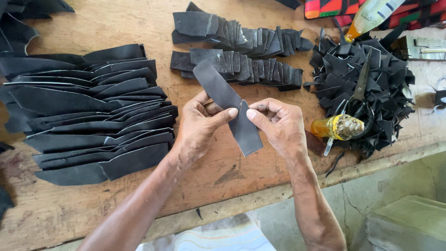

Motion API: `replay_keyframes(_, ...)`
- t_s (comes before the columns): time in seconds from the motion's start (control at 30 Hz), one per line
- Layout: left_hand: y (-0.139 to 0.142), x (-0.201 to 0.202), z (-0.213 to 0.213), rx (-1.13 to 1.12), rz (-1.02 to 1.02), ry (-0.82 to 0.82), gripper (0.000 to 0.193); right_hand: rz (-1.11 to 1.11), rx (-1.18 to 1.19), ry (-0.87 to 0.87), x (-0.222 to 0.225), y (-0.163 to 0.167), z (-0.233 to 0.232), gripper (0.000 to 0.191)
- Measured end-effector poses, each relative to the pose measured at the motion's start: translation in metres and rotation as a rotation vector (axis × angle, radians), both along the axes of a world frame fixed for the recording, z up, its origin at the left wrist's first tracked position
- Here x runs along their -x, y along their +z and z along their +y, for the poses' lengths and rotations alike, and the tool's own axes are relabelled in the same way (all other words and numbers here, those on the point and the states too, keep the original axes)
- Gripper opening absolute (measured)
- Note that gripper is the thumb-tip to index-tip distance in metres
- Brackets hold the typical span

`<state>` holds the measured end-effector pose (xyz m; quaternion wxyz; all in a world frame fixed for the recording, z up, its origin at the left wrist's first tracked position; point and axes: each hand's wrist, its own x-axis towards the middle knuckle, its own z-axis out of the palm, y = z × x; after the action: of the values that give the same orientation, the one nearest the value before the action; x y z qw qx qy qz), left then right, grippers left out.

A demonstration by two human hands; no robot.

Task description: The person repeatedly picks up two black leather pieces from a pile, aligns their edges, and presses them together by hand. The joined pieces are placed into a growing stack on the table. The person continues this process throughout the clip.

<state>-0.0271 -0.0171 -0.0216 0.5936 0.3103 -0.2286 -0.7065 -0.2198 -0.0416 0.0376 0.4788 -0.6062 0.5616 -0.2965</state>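
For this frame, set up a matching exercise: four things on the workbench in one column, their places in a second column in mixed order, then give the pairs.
Things:
1. Dark strip
2. Scissors
3. Orange bottle
4. Fanned stack of long dark pieces

Places:
A. Lying on top of the heap of dark offcuts
B. Spread over the wooden table, on the left side of the picture
C. Pinched between the left hand and right hand
D. On its side at the near edge of the offcut heap, beside the right hand

Pairs: 1-C, 2-A, 3-D, 4-B
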Motion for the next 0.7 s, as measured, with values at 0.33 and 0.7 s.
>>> replay_keyframes(0.33,0.003,0.004,0.002,-0.064,0.008,0.031,0.037,-0.009,-0.041,0.037,0.000,0.000,-0.006,0.015)
replay_keyframes(0.7,-0.010,-0.002,-0.001,-0.194,0.096,-0.054,0.020,0.064,0.049,0.135,-0.008,0.008,-0.003,0.013)
